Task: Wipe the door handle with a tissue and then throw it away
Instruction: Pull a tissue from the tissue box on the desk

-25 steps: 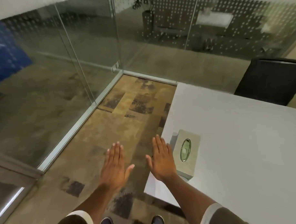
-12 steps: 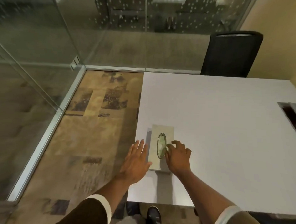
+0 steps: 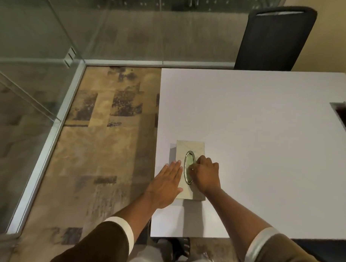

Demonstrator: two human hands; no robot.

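A pale green tissue box lies near the left front corner of the white table. It has a metal-rimmed oval opening on top. My left hand lies flat, fingers extended, on the box's left side and top edge. My right hand is curled over the right side of the opening, fingertips pinched on a small pale bit of tissue inside it. The rest of the tissue is hidden in the box. No door handle and no bin are in view.
A black chair stands at the table's far side. Glass walls with a metal floor rail close off the left and back. A dark cable slot is cut into the table at the right edge. Patterned carpet lies on the left.
The view swung from the glass corner to the table. Both hands moved from above the floor onto the tissue box, and my right fingers closed at its opening.
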